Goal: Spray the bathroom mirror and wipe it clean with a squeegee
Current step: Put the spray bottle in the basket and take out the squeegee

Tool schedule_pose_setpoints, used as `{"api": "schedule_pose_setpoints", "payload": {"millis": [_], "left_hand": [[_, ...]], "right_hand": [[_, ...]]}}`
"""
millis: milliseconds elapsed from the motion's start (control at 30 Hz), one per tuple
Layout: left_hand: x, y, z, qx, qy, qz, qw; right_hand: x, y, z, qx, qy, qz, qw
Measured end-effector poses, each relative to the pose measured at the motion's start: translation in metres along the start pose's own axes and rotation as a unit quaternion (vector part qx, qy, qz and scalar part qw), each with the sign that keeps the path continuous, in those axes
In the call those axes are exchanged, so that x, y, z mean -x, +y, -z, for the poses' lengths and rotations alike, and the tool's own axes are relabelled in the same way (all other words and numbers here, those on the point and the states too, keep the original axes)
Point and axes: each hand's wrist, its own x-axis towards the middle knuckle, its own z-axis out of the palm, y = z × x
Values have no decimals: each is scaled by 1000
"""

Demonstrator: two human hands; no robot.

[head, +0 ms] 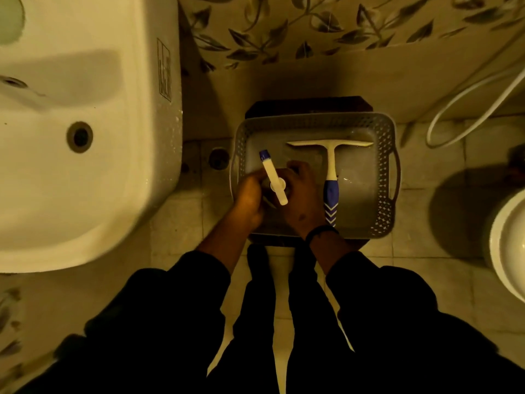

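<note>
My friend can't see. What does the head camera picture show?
Both hands, left hand and right hand, hold a spray bottle over a grey basket. A squeegee lies inside the basket, beside a white sink.

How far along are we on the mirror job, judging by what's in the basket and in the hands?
Very early. Nothing looks done: no mirror is in view. In hand: both the left hand and right hand are around the spray bottle, low in the grey basket. Left: the squeegee lies untouched in the basket beside the right hand, so spraying and wiping both remain.
</note>
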Motion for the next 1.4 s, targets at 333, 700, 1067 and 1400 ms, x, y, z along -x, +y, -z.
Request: {"api": "schedule_pose_setpoints", "payload": {"millis": [333, 700, 1067, 1400], "left_hand": [[-3, 3, -2, -47, 16, -51, 997], [87, -28, 31, 58, 182, -146, 971], [90, -94, -57, -214, -65, -268, 937], [30, -66, -92, -110, -3, -88, 990]], "right_hand": [[-2, 1, 5, 42, -18, 10, 999], [-8, -12, 62, 81, -22, 10, 996], [-15, 29, 81, 21, 129, -131, 983], [1, 50, 56, -71, 134, -164, 975]]}}
